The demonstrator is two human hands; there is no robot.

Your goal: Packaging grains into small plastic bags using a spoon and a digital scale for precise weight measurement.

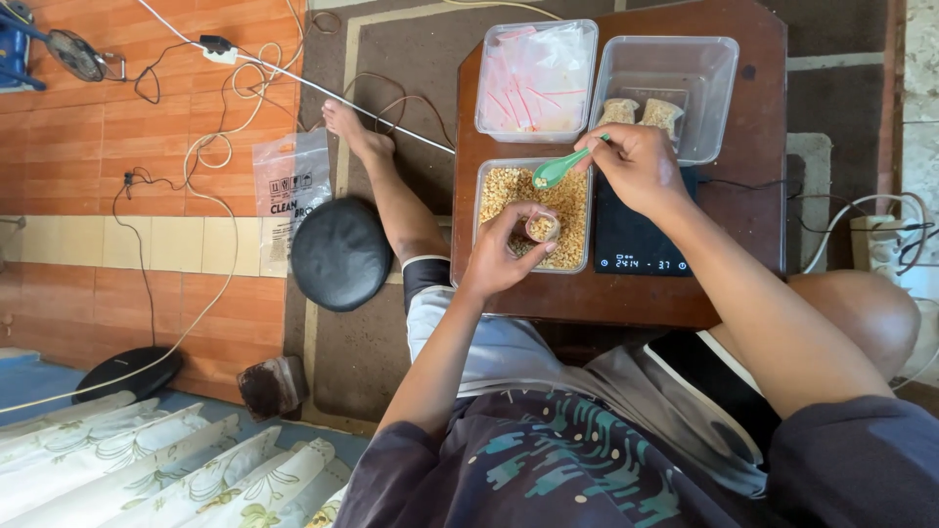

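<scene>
My left hand (pixel 506 251) holds a small clear bag of grain (pixel 542 228) open over a clear tub of pale grain (pixel 487 171) on a low brown table (pixel 763 108). My right hand (pixel 638 168) grips a green plastic spoon (pixel 558 168) by its handle, with the bowl hovering above the grain just beyond the bag. A black digital scale (pixel 634 240) lies under my right wrist, its display lit.
Behind the grain tub stands a clear tub of empty plastic bags (pixel 536 78). Beside it, a clear tub (pixel 712 68) holds two filled grain packets (pixel 641 111). A round black cushion (pixel 340 254), cables and a plastic bag lie on the floor to the left.
</scene>
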